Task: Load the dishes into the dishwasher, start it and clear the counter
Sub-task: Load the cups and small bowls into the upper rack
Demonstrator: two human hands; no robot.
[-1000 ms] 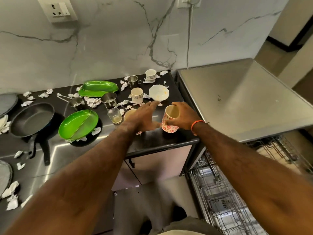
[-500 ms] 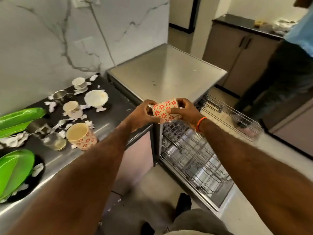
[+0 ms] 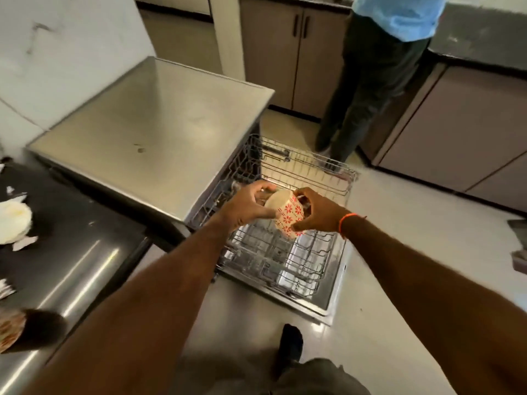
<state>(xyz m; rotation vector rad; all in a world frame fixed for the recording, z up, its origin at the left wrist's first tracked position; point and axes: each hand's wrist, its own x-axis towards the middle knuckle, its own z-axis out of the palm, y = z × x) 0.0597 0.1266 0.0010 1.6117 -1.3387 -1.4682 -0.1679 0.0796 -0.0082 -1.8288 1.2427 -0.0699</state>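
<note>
Near left, on the dark bench (image 3: 85, 246): a floral cup (image 3: 10, 330) cut by the left edge; scraps of white paper (image 3: 24, 242) beyond it; a white bowl (image 3: 14, 223) at the far left edge.

Centre, held in the air over the lower dishwasher rack (image 3: 273, 258): a red-flowered mug (image 3: 286, 215), tilted with its open mouth turned up and to the left. Left hand (image 3: 248, 208) grips the rim side, fingers curled round it. Right hand (image 3: 319, 215), with an orange wristband (image 3: 346, 220), holds the base side, thumb and fingers wrapped on the wall.

Below: the open dishwasher door (image 3: 332, 292) lies flat on the floor side, carrying the drawn-out rack. An upper wire rack (image 3: 308, 169) stands pulled out behind the hands.

Left of the racks: the steel dishwasher top (image 3: 159, 121), touching the bench's right end.

Far: a second person (image 3: 379, 75) in a blue shirt and dark trousers standing before brown cabinets (image 3: 273, 52).
</note>
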